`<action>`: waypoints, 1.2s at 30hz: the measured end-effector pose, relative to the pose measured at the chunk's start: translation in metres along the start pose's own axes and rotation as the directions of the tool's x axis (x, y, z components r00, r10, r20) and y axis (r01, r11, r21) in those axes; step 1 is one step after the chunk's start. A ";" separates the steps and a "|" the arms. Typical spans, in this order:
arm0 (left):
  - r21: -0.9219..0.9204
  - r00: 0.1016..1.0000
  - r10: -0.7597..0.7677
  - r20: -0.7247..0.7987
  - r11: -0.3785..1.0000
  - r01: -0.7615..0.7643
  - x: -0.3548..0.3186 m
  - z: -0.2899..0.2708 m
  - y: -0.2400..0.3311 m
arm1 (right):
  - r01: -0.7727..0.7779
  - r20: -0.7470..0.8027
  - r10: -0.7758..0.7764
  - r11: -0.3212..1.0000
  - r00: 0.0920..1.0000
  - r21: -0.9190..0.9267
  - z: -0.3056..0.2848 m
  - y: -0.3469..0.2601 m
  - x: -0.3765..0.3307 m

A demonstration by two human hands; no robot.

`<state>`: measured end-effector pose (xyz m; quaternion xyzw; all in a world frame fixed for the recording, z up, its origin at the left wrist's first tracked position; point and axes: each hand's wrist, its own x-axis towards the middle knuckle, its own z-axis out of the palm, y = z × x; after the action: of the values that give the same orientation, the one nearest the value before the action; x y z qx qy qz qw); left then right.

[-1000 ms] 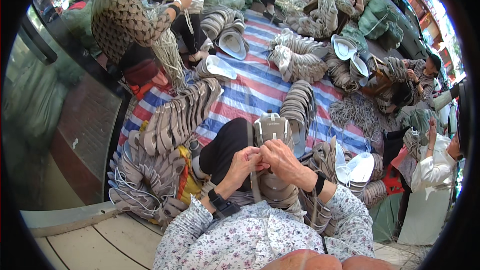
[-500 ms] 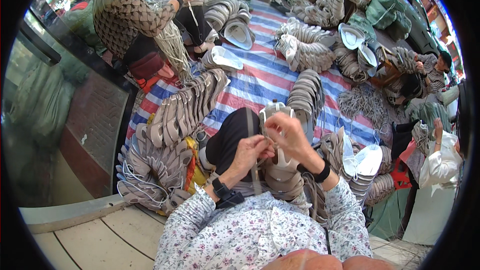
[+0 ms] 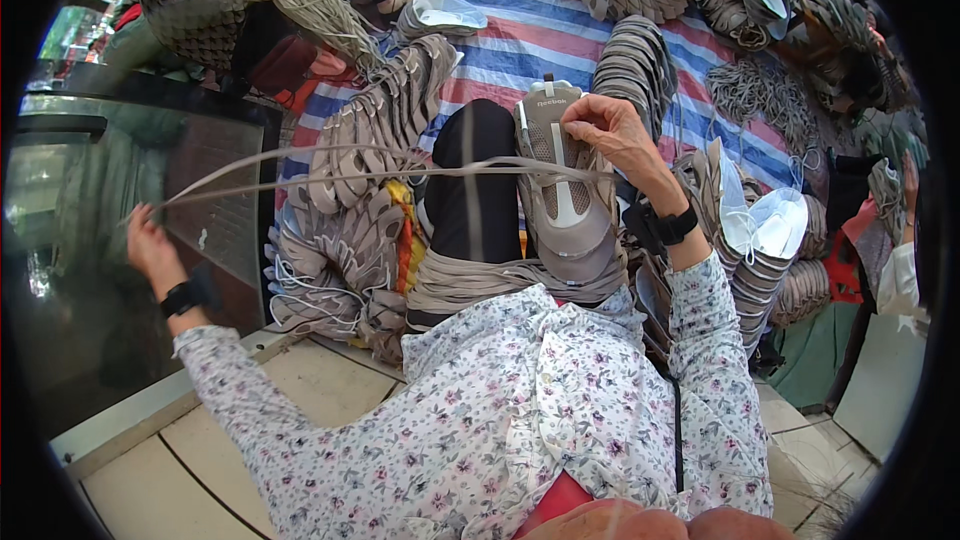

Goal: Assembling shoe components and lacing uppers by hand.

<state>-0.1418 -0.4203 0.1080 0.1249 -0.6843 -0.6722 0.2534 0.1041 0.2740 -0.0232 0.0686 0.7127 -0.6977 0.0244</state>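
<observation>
From my remote seat: the striped sheet (image 3: 515,45) runs out of frame at the top, its lower part covered. Upper left, a co-worker (image 3: 215,0) is cut off, head out of view. The left stack (image 3: 385,110) and right stack (image 3: 635,75) overlap too tightly for me to count shoes. Lace bundle (image 3: 475,278) lies across the lap. The shoe (image 3: 568,202) is beside the black left trouser leg, toe toward the body; what supports it is hidden. Right hand (image 3: 615,135): fingers bent close at the shoe's upper right side; I cannot tell whether they pinch anything. Left hand (image 3: 153,245): far out left, blurred, closed on the lace (image 3: 420,173), whose right end I lose near the right wrist.
</observation>
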 end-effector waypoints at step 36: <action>0.399 0.928 0.363 -0.086 0.866 -0.302 -0.036 -0.212 0.202 | 0.460 0.322 -0.360 0.826 0.876 -0.327 0.045 -0.007 0.003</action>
<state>0.0316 -0.5707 0.2937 0.1042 -0.7900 -0.4615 0.3900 0.0971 0.2292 -0.0174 -0.1807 0.8270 -0.5317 -0.0254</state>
